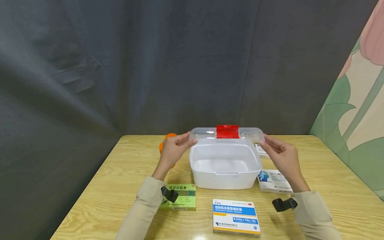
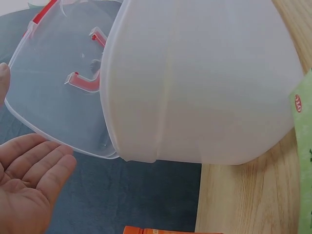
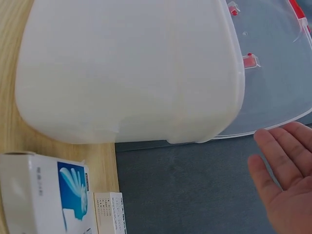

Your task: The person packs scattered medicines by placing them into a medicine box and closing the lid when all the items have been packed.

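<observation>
A white plastic storage box (image 1: 227, 181) stands on the table with its inside bare. Its clear lid (image 1: 201, 133) is raised at the back, a red latch (image 1: 227, 132) along its upper edge. My left hand (image 1: 175, 150) holds the lid's left corner, thumb in front and fingers behind. At the opposite corner, my right hand (image 1: 282, 155) pinches the lid likewise. In the left wrist view, the fingers of the left hand (image 2: 31, 180) lie along the lid's rim. The right wrist view shows the right hand (image 3: 287, 165) with fairly straight fingers at the rim; its thumb is hidden.
A green medicine box (image 1: 187, 196) lies front left, a white-and-blue capsule box (image 1: 235, 216) in front. Right of the storage box are another medicine box (image 1: 274, 181) and a smaller carton (image 1: 261, 151). An orange container (image 1: 171, 135) is partly hidden behind the left hand.
</observation>
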`<control>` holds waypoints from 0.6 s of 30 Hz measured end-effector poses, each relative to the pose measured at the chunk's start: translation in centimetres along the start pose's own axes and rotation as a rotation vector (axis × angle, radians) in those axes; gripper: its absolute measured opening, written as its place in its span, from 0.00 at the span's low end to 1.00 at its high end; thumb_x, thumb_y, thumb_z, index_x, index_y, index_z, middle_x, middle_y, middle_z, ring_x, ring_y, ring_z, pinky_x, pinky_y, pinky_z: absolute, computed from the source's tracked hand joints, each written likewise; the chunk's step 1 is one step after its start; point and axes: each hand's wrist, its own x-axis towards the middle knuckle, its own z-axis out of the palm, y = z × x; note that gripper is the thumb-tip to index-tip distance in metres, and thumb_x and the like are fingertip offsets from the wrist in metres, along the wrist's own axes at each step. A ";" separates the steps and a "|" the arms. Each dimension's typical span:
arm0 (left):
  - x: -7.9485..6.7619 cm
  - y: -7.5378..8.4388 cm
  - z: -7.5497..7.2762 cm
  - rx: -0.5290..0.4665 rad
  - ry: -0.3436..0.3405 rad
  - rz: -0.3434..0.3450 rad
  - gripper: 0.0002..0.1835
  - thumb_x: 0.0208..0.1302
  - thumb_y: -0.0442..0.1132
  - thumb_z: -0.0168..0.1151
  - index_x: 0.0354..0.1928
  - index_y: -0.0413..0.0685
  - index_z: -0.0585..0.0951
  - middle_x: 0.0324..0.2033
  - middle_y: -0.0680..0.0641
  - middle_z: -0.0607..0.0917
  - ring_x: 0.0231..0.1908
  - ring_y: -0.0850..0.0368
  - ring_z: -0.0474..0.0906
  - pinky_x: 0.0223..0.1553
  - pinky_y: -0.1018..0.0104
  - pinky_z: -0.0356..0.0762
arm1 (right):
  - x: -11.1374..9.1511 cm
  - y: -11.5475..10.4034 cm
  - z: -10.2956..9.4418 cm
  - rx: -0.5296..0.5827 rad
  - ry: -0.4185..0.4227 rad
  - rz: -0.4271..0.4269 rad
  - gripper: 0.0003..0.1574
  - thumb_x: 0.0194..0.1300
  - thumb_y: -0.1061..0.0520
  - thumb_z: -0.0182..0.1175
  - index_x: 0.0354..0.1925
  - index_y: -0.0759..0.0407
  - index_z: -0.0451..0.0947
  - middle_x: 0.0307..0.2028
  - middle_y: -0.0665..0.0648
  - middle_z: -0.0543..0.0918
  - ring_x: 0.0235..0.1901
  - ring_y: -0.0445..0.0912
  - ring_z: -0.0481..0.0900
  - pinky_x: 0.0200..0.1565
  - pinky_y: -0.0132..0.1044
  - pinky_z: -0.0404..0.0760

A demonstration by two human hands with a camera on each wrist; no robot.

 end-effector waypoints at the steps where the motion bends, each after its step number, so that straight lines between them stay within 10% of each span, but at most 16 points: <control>1: 0.0 0.0 0.0 0.000 0.000 -0.001 0.28 0.51 0.48 0.65 0.53 0.40 0.75 0.48 0.44 0.77 0.45 0.59 0.76 0.42 0.66 0.74 | 0.0 -0.1 0.0 0.000 0.002 0.002 0.28 0.58 0.47 0.58 0.53 0.61 0.73 0.49 0.58 0.77 0.44 0.37 0.76 0.38 0.22 0.71; 11: 0.2 0.4 0.0 0.018 0.014 -0.005 0.27 0.51 0.49 0.65 0.51 0.42 0.76 0.46 0.44 0.79 0.43 0.60 0.77 0.42 0.66 0.74 | 0.4 -0.3 -0.1 0.028 0.027 0.009 0.26 0.58 0.48 0.59 0.50 0.61 0.75 0.47 0.59 0.78 0.40 0.34 0.77 0.38 0.23 0.72; 18: 2.0 -2.6 0.4 0.048 0.060 -0.004 0.30 0.44 0.61 0.65 0.48 0.52 0.80 0.42 0.52 0.81 0.39 0.65 0.78 0.40 0.67 0.75 | 0.9 -0.5 -0.2 0.028 0.031 0.082 0.27 0.57 0.46 0.59 0.49 0.61 0.76 0.46 0.59 0.78 0.42 0.44 0.77 0.37 0.20 0.72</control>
